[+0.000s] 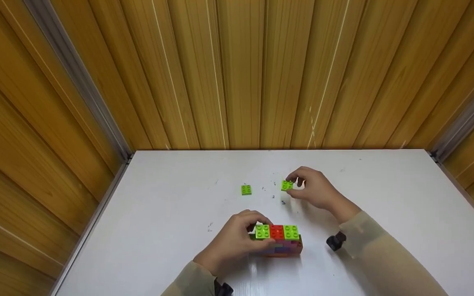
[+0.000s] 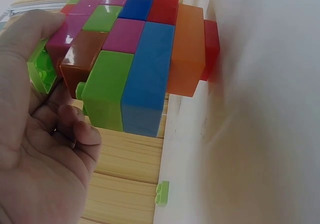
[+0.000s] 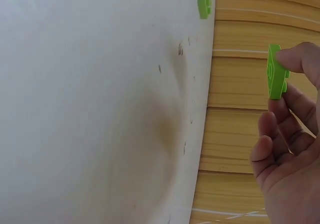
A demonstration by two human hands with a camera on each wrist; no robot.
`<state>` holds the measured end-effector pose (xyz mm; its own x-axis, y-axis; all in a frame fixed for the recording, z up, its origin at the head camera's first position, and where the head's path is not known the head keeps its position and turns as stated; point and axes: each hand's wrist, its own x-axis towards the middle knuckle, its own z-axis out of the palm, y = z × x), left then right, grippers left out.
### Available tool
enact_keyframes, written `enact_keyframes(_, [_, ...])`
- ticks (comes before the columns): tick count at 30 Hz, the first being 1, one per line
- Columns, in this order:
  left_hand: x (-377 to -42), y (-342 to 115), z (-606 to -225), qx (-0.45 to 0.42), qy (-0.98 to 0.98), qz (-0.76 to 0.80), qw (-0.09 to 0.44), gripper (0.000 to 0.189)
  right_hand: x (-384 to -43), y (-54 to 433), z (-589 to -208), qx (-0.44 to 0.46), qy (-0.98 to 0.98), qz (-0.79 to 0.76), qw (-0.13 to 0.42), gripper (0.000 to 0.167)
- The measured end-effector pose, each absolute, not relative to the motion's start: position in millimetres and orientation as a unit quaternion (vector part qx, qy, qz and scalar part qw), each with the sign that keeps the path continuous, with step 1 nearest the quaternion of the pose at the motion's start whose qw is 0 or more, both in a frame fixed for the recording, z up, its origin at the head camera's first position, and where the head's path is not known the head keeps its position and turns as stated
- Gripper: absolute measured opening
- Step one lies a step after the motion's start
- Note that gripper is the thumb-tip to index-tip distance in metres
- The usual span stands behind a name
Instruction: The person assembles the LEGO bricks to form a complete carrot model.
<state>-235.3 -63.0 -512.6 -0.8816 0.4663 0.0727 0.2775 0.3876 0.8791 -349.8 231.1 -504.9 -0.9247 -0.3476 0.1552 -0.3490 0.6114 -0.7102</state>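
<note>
A stack of colourful toy building bricks [image 1: 287, 248] stands on the white table, its top row green, red and green. My left hand [image 1: 237, 234] grips its left end, thumb on the near side. In the left wrist view the built wall [image 2: 146, 58] shows blue, orange, brown and magenta bricks, and a green brick [image 2: 41, 66] with a hollow underside juts out beside the thumb. My right hand [image 1: 315, 190] pinches a small green brick [image 3: 276, 73] between thumb and fingers, raised off the table, beyond the stack.
Another small green brick [image 1: 246, 190] lies on the table [image 1: 171, 213], left of my right hand. Dark specks mark the surface around it. Wood-patterned panels [image 1: 241, 82] rise behind the table's far edge and at both sides.
</note>
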Motion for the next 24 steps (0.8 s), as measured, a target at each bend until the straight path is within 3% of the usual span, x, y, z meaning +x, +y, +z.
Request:
enact_keyframes(13, [-233.9, -60.8, -511.6, 0.214, 0.837, 0.494, 0.095, 0.028, -278.8, 251.8, -481.8, 0.233, -0.858, 0.456, 0.05, 0.031])
enact_keyframes(24, [-234.4, -61.9, -511.2, 0.221, 0.829, 0.504, 0.099, 0.024, -250.9, 258.0, -470.1, 0.284, -0.837, 0.463, 0.063, 0.039])
